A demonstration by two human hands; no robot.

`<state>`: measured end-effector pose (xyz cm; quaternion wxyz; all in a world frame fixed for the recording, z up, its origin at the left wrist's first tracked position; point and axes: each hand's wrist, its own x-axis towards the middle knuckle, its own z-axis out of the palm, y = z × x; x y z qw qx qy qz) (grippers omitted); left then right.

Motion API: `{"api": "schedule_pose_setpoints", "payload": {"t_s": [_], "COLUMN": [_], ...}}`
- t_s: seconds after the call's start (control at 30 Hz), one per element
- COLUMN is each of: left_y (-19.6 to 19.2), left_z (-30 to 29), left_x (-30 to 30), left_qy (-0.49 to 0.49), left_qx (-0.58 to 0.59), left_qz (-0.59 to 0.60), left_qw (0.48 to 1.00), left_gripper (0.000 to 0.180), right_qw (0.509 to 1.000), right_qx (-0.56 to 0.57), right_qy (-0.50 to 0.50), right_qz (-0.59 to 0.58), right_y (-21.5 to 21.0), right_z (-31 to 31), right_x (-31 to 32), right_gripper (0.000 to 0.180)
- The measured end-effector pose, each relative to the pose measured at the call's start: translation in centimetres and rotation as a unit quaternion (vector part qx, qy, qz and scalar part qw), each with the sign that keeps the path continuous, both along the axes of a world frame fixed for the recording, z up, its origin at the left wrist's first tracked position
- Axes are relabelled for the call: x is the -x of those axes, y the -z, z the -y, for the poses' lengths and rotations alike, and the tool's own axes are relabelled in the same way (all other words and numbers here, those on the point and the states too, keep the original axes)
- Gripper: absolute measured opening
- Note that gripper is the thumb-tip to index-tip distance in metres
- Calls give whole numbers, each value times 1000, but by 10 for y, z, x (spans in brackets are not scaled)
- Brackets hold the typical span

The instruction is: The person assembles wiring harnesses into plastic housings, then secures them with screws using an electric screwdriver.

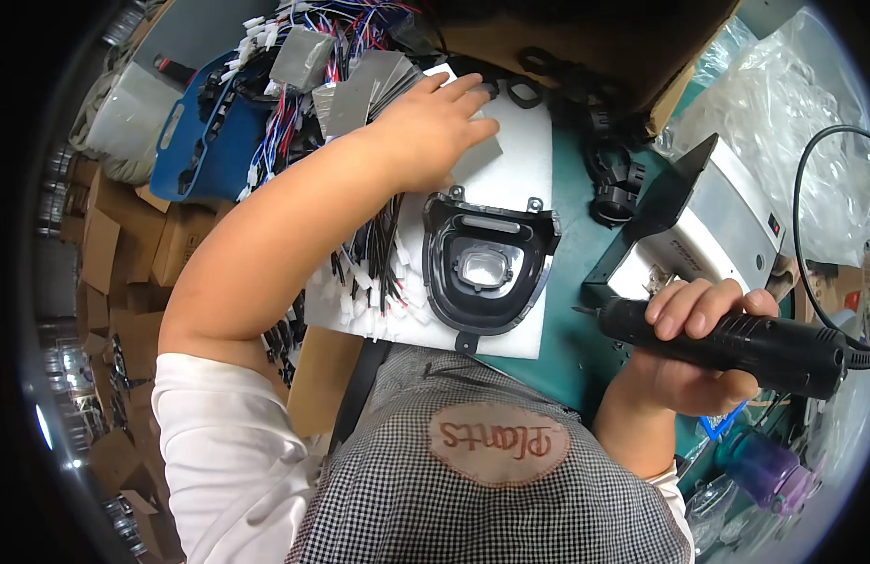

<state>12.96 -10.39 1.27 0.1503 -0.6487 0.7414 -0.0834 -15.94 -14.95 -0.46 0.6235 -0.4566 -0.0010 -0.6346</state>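
Note:
My left hand [433, 127] reaches out over the far part of a white foam sheet [531, 155], its fingers spread. Beside its wrist fans a stack of thin grey pads [352, 101], and a grey piece [479, 160] shows partly under the palm. Wrapped in my right hand [684, 329] is a black corded electric screwdriver [792, 353], its bit pointing left over the green table. A black lamp housing [442, 282] with a clear lens [484, 269] lies on the foam between my hands, apart from both.
Wires with white connectors [383, 273] lie left of the housing, partly under my forearm. A blue bin [195, 141] stands far left. Black ring-shaped parts [614, 188] and a silver metal device [712, 226] are on the right, near clear plastic bags [783, 94] and a purple bottle [766, 470].

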Motion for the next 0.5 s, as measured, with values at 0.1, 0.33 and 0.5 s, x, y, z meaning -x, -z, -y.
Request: {"api": "schedule_pose_setpoints", "payload": {"t_s": [0.1, 0.33, 0.5], "left_y": [-7, -60, -100], "left_z": [-2, -15, -45], "left_x": [-4, -16, -26], "left_qy": [-30, -36, -75], "left_qx": [15, 280, 498], "left_qz": [-68, -133, -201], "left_qw": [997, 950, 840], "left_gripper": [79, 72, 76], "right_qw": [1000, 1000, 999], "right_qx": [-7, 10, 41], "right_qy": [5, 9, -21], "right_qz": [0, 3, -7], "right_y": [-1, 1, -2], "right_z": [0, 2, 3], "right_x": [0, 1, 6], "right_gripper": [70, 71, 66]}}
